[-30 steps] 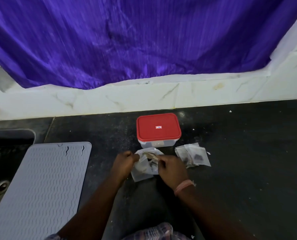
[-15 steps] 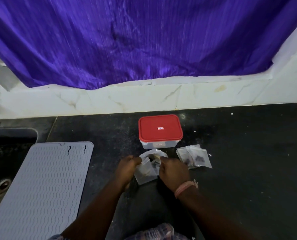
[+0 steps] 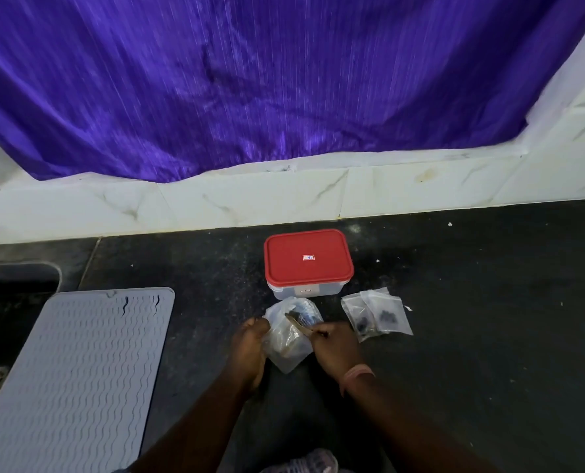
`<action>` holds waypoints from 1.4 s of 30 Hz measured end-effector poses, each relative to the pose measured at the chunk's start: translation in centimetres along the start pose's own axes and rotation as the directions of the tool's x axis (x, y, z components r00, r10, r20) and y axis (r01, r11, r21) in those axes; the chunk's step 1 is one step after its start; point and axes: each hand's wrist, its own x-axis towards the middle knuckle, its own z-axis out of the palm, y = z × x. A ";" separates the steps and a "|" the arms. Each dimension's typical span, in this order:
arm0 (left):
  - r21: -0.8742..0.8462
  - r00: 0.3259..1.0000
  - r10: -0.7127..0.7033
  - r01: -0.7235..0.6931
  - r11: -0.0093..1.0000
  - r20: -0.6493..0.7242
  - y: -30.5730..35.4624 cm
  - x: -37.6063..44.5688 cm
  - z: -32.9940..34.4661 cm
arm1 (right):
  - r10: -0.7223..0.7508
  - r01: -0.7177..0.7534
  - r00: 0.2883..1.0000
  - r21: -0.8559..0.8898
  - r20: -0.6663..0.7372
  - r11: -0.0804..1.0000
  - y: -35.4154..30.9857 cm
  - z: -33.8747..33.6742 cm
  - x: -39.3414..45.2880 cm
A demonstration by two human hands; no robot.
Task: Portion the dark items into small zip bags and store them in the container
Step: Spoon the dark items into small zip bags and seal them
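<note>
A clear container with a red lid [image 3: 308,259] stands shut on the black counter. Just in front of it, my left hand [image 3: 248,349] grips the left edge of a clear plastic bag [image 3: 289,339]. My right hand [image 3: 335,346] pinches a thin brownish piece at the bag's right side, which reaches into its mouth. Dark contents show faintly inside the bag. Two small zip bags [image 3: 376,315] with dark items in them lie flat to the right of my hands.
A grey ribbed silicone mat [image 3: 76,373] lies at the left, beside a sink [image 3: 7,302] with a drain. A white tiled ledge [image 3: 250,199] and a purple curtain [image 3: 250,80] stand behind the container. Bare black counter [image 3: 489,319] stretches to the right.
The view shifted slightly. Both hands stay at the clear bag; the bag has turned a little and its mouth now stands wider toward the container.
</note>
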 end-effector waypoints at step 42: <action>0.085 0.993 0.106 -0.101 0.991 -0.048 0.9 -0.9 -2.2 | 0.204 -0.219 0.969 0.101 0.142 0.970 -3.2 0.8 0.1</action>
